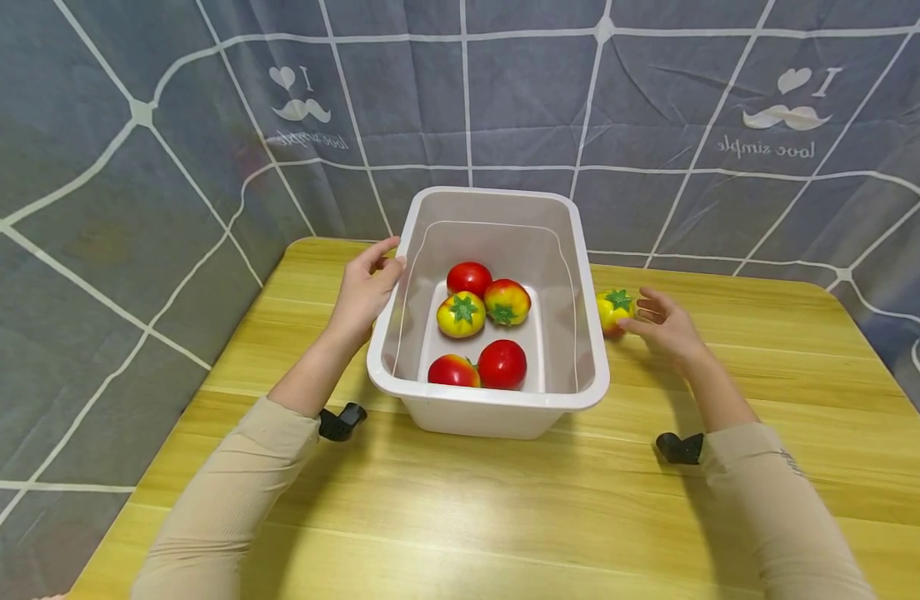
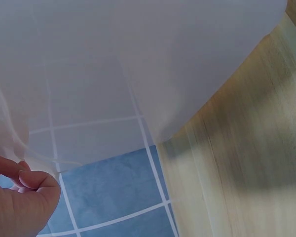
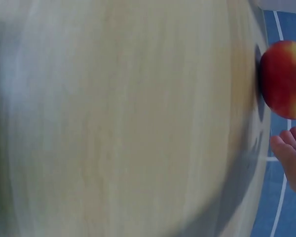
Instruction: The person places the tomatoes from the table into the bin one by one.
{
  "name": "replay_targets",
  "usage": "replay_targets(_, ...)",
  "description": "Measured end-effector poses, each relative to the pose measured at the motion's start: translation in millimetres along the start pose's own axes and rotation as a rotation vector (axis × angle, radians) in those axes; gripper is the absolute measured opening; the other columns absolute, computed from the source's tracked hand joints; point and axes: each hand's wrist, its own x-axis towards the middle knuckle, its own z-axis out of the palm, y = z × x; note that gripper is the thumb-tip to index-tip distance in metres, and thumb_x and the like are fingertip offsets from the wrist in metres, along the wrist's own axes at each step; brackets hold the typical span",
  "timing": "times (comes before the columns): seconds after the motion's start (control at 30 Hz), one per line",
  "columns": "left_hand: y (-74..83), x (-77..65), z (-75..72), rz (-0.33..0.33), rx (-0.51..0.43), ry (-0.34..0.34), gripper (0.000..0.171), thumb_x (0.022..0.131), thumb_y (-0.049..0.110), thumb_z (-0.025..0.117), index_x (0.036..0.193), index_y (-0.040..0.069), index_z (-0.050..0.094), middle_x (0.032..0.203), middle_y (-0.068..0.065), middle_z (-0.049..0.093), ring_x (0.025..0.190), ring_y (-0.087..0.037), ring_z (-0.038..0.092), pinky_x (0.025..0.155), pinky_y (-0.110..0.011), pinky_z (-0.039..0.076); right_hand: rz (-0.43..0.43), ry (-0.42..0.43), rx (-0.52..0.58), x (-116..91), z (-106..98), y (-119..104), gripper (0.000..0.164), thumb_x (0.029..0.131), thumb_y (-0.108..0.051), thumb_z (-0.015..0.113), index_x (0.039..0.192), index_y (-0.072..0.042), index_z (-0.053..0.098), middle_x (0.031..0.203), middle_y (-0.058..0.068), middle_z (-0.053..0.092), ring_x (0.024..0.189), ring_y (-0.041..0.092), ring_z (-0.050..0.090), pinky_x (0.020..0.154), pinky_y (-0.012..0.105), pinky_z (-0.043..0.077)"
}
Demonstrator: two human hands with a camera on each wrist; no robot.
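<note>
A pale grey plastic bin stands on the table, with several red and yellow toy tomatoes lying inside. At its left rim is my left hand, thumb at the edge and fingers bent; the left wrist view shows this hand beside the bin's wall. Just outside the bin's right wall sits another toy tomato, yellow with a green leafy top. My right hand is beside it, fingers loosely bent and holding nothing. A small gap separates those fingers from the tomato in the right wrist view.
The wooden table reaches back to a grey-blue curtain with white lines. More curtain hangs along the left side. A black wrist mount sticks out by the left sleeve, and another black mount by the right sleeve.
</note>
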Motion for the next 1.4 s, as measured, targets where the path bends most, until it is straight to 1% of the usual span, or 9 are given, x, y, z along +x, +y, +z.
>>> replay_targets(0.17, 1.0, -0.9, -0.3, 0.007, -0.005, 0.000, 0.043, 0.096, 0.018, 0.050, 0.138, 0.008, 0.046, 0.101, -0.010, 0.048, 0.089, -0.021, 0.051, 0.075, -0.022, 0.051, 0.017, 0.016, 0.017, 3.9, 5.1, 0.6, 0.082, 0.087, -0.015, 0.066, 0.148, 0.001, 0.013, 0.145, 0.029, 0.024, 0.133, 0.041, 0.025, 0.107, 0.049, 0.025)
replay_targets(0.33, 1.5, -2.0, -0.6, 0.002, -0.006, -0.003, 0.043, 0.096, 0.019, 0.050, 0.138, 0.009, 0.045, 0.102, -0.010, 0.048, 0.090, -0.022, 0.051, 0.076, -0.023, 0.052, 0.027, 0.020, 0.003, 7.6, 9.0, 0.8, 0.084, 0.086, -0.017, 0.067, 0.148, 0.000, 0.013, 0.145, 0.029, 0.024, 0.133, 0.042, 0.025, 0.108, 0.049, 0.024)
replay_targets(0.53, 0.9, -2.1, 0.3, 0.005, 0.001, -0.002, 0.043, 0.096, 0.018, 0.050, 0.138, 0.008, 0.046, 0.102, -0.010, 0.048, 0.090, -0.022, 0.050, 0.077, -0.023, 0.051, 0.018, 0.019, 0.020, 10.7, 13.3, 0.9, 0.083, 0.085, -0.012, 0.066, 0.147, 0.002, 0.013, 0.145, 0.031, 0.021, 0.132, 0.044, 0.024, 0.108, 0.050, 0.022)
replay_targets(0.7, 1.3, -3.2, 0.1, -0.003, -0.001, -0.003, 0.044, 0.096, 0.018, 0.050, 0.138, 0.008, 0.045, 0.102, -0.010, 0.047, 0.090, -0.022, 0.050, 0.077, -0.022, 0.050, 0.032, 0.018, 0.021, 12.1, 16.4, -0.1, 0.082, 0.086, -0.014, 0.066, 0.147, 0.002, 0.014, 0.146, 0.029, 0.021, 0.132, 0.043, 0.025, 0.108, 0.050, 0.023)
replay_targets(0.93, -1.5, -1.7, -1.6, 0.008, 0.002, -0.005, 0.044, 0.096, 0.018, 0.050, 0.138, 0.007, 0.045, 0.101, -0.010, 0.048, 0.090, -0.021, 0.050, 0.078, -0.023, 0.050, 0.051, 0.024, -0.007, 12.4, 18.9, -3.8, 0.081, 0.086, -0.019, 0.067, 0.147, 0.002, 0.017, 0.145, 0.028, 0.025, 0.131, 0.041, 0.028, 0.107, 0.048, 0.026)
replay_targets(1.07, -2.5, -1.3, -1.9, 0.008, 0.000, -0.002, 0.044, 0.096, 0.017, 0.051, 0.138, 0.006, 0.045, 0.101, -0.011, 0.048, 0.090, -0.021, 0.050, 0.077, -0.022, 0.050, 0.053, 0.016, -0.020, 12.3, 18.6, -10.3, 0.080, 0.087, -0.021, 0.065, 0.147, 0.001, 0.017, 0.146, 0.025, 0.026, 0.131, 0.039, 0.029, 0.107, 0.046, 0.028)
replay_targets(1.17, -2.5, -1.1, -2.0, 0.006, 0.001, 0.001, 0.044, 0.096, 0.017, 0.051, 0.138, 0.007, 0.045, 0.101, -0.011, 0.048, 0.089, -0.021, 0.050, 0.077, -0.021, 0.050, 0.042, 0.009, -0.008, 13.4, 17.2, -16.7, 0.079, 0.088, -0.020, 0.064, 0.147, 0.001, 0.017, 0.145, 0.025, 0.027, 0.130, 0.037, 0.031, 0.106, 0.045, 0.030)
replay_targets(1.27, -1.7, -1.2, -1.7, 0.007, 0.009, 0.003, 0.044, 0.095, 0.018, 0.051, 0.138, 0.008, 0.045, 0.101, -0.011, 0.048, 0.089, -0.022, 0.050, 0.076, -0.021, 0.050, 0.029, 0.000, 0.014, 15.3, 13.6, -24.5, 0.077, 0.089, -0.019, 0.063, 0.147, 0.001, 0.017, 0.144, 0.024, 0.029, 0.127, 0.035, 0.034, 0.105, 0.043, 0.030)
replay_targets(1.4, -0.1, -1.2, -1.1, 0.014, 0.009, 0.001, 0.044, 0.095, 0.018, 0.051, 0.138, 0.008, 0.045, 0.101, -0.011, 0.048, 0.089, -0.022, 0.050, 0.077, -0.023, 0.050, 0.011, 0.016, 0.004, 16.7, 7.3, -40.0, 0.076, 0.089, -0.021, 0.062, 0.148, -0.001, 0.018, 0.141, 0.022, 0.032, 0.120, 0.027, 0.039, 0.105, 0.041, 0.032)
